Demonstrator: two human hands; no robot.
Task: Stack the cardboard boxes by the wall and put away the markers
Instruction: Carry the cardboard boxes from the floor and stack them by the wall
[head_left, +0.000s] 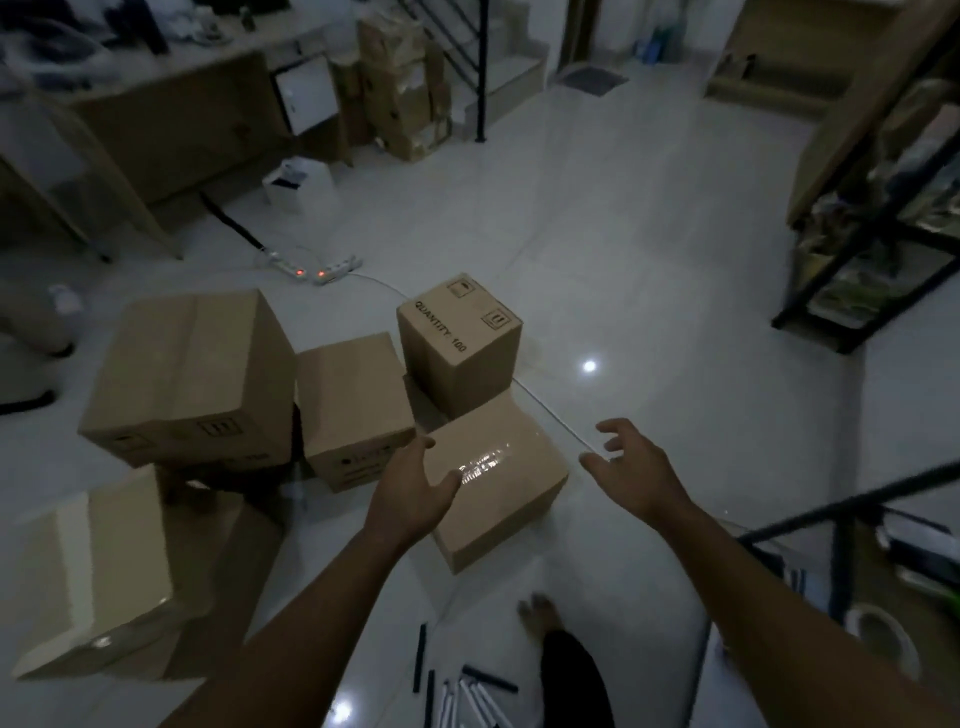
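Observation:
Several brown cardboard boxes lie scattered on the white tiled floor. Nearest is a taped box (506, 486), tilted on the floor. My left hand (415, 486) rests on its left top edge, fingers spread. My right hand (631, 465) hovers open just right of it, apart from the cardboard. Behind stands an upright box printed "QUANTITY 100" (460, 338), with a medium box (353, 405) and a large box (192, 374) to its left. Another large box (98, 577) lies at the near left. Black and white markers (457, 691) lie loose on the floor by my foot (537, 613).
A power strip (322, 270) with red lights and its cable cross the floor behind the boxes. A stack of cartons (402, 88) stands by the far wall near a stair railing. A black metal shelf (883, 218) fills the right side, and a wooden desk (156, 119) the far left.

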